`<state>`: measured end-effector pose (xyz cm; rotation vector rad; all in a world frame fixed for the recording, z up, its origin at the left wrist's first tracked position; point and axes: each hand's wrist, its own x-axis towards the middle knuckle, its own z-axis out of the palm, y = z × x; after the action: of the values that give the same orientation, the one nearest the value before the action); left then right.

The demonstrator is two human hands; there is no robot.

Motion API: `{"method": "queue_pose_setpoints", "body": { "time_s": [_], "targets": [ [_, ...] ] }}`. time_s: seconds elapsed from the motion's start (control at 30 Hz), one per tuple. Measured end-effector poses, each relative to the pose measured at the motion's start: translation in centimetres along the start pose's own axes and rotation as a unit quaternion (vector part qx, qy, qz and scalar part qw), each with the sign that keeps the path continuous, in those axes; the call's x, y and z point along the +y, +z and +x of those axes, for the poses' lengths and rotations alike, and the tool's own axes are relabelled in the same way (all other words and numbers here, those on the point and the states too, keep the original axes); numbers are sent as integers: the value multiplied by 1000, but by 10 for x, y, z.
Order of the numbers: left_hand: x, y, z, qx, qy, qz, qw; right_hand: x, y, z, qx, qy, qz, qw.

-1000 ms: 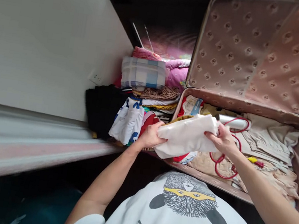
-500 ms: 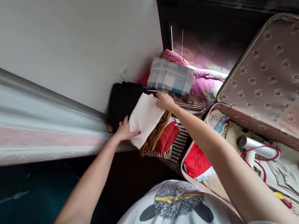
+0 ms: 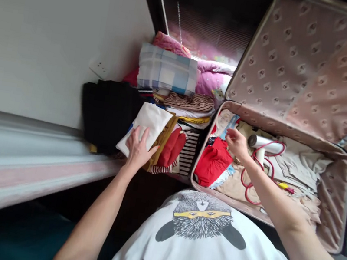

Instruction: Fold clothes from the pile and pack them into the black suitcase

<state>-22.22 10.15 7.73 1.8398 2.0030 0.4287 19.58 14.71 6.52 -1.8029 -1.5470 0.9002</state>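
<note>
A folded white cloth garment (image 3: 154,116) lies on the clothes to the left of the suitcase. My left hand (image 3: 139,146) rests on it, fingers spread flat. Just right of the white garment is a folded mustard-brown garment (image 3: 162,139), with a red bundle of cloth (image 3: 173,146) beside it. My right hand (image 3: 237,143) hovers over the left part of the open suitcase (image 3: 259,109), fingers loosely bent and no object visible in them. It is nearest to a crumpled red garment (image 3: 213,162) and a small light-blue item (image 3: 231,124).
Black folded clothes (image 3: 108,115) lie by the white wall. Behind are a checked pillow (image 3: 168,70), folded striped clothes (image 3: 191,102) and pink bedding (image 3: 213,75). Inside the suitcase lie beige clothes (image 3: 300,159) and a white cylindrical appliance (image 3: 265,143) with a dark-red cord (image 3: 247,185).
My right hand has left the white garment and moved right, over the suitcase. My left hand has shifted onto the garment's top. The view has turned right, showing more of the suitcase.
</note>
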Motion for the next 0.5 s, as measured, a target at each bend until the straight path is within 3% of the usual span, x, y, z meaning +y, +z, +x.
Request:
{"method": "queue_pose_setpoints", "body": {
  "time_s": [0.07,0.1,0.2,0.27,0.33,0.4,0.5],
  "targets": [
    [47,8,-14,34,49,-95,994,43,-25,-34,22,98,2,995],
    [74,18,-22,14,73,-145,987,61,-32,-51,21,134,10,991],
    [155,70,-39,-150,123,-226,955,93,-35,-98,-6,198,49,979],
    [195,114,-43,-246,112,-174,947,99,-30,-120,-29,208,67,975],
    [218,155,-41,-294,34,-73,952,99,-26,-135,-55,209,75,973],
    [228,185,-36,-285,-43,31,957,98,-26,-143,-74,228,79,968],
    [229,207,-34,-241,-41,138,960,99,-27,-148,-78,283,91,951]
  ]
}}
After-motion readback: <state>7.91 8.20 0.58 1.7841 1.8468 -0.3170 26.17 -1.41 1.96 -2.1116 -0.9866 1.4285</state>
